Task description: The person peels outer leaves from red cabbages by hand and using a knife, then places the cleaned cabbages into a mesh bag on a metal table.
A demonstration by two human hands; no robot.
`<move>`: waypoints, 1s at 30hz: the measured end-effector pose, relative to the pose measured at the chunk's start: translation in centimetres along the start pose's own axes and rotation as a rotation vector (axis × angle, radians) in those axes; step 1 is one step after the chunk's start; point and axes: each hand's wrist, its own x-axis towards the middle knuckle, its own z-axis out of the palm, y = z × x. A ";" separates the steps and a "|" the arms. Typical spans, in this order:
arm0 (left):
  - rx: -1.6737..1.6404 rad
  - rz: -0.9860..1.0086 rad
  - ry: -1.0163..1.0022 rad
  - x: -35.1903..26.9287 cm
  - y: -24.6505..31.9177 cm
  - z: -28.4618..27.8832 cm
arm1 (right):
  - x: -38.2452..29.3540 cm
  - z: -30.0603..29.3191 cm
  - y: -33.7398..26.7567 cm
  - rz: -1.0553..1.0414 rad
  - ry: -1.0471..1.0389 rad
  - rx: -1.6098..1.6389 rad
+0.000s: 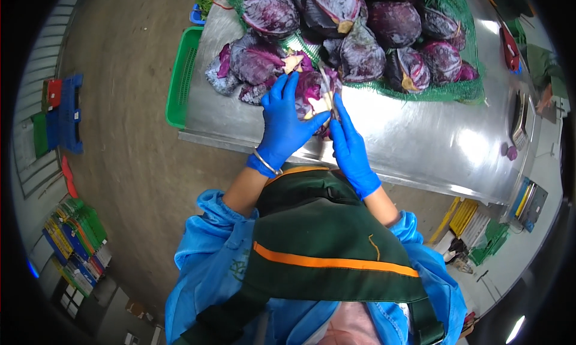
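Note:
A red cabbage (308,86) with its pale stem cut open lies near the front edge of the steel table. My left hand (288,122), in a blue glove, holds it from the left, with the thumb reaching across toward the stem. In my gloved right hand (348,149) is a knife (326,81); its blade points away from me along the cabbage's right side. The handle is mostly hidden by my fingers. Loose outer cabbage leaves (254,63) and a pale cut stem piece (292,63) lie just beyond my left hand.
Several whole red cabbages (396,24) rest on a green mesh bag (470,86) at the back of the steel table (418,133). A green plastic crate (181,81) stands at the table's left end, with a blue crate (196,15) behind it. Purple scraps (511,153) lie far right.

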 end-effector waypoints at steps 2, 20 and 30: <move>-0.050 0.017 0.061 0.2 0.0 0.5 | 0.3 -0.3 -0.1 0.193 0.033 0.198; -0.350 0.019 0.025 2.0 -3.6 0.2 | 0.7 -2.1 7.9 -0.084 0.257 -0.116; -0.253 0.019 0.166 1.7 -2.9 1.9 | 5.5 -3.9 -1.5 -0.301 -0.001 -0.703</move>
